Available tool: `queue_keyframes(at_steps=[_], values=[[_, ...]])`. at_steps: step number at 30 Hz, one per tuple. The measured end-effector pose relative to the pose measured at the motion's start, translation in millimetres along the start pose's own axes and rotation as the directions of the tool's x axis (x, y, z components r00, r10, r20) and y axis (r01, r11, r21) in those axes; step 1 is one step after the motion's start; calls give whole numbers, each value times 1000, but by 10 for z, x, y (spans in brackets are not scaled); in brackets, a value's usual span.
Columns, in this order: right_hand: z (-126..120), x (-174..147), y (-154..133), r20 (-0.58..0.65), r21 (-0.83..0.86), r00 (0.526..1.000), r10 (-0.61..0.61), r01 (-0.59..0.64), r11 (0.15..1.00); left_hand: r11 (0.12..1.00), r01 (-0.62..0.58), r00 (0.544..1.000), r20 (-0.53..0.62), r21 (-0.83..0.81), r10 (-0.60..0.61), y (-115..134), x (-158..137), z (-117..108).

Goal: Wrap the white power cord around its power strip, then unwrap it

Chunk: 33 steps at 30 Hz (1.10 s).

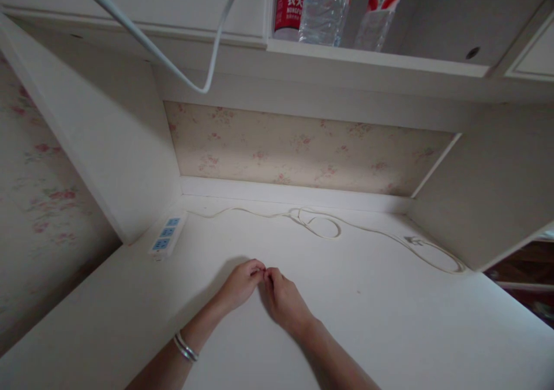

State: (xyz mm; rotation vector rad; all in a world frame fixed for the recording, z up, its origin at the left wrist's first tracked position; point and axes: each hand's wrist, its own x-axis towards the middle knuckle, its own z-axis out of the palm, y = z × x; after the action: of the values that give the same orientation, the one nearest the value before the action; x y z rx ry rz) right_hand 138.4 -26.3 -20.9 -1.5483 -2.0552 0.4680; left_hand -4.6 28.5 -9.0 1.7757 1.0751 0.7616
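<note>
Both hands meet fingertip to fingertip over the white desktop (208,344). My left hand (241,281), with silver bangles (186,347) on its wrist, is closed, thumb and fingers pinched together. My right hand (285,299) is closed too, its thumb and forefinger touching the left fingertips. Whatever lies between the fingers, if anything, is too small or hidden to make out.
A power strip (168,235) with blue sockets lies at the left. Its white cord (322,228) runs loosely along the back to a plug (414,240) at the right. Plastic bottles (324,9) stand on a shelf above, and a pale bent rod (173,75) hangs at upper left.
</note>
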Motion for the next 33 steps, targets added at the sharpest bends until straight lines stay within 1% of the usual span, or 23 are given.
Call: queue_keyframes(at_steps=[5,11,18,33], values=[[39,-3,30,-9,-37,999,-39,39,999,999,-19,1000,11,-32,19,-60,2,21],[64,3,34,-29,-68,999,-41,39,997,999,-12,1000,21,-49,13,-83,10,34],[48,2,20,-11,-50,1000,-12,12,999,999,-15,999,28,-36,16,-100,23,25],[18,6,-3,-16,-35,1000,-10,10,999,1000,-6,1000,18,-17,6,-165,35,31]])
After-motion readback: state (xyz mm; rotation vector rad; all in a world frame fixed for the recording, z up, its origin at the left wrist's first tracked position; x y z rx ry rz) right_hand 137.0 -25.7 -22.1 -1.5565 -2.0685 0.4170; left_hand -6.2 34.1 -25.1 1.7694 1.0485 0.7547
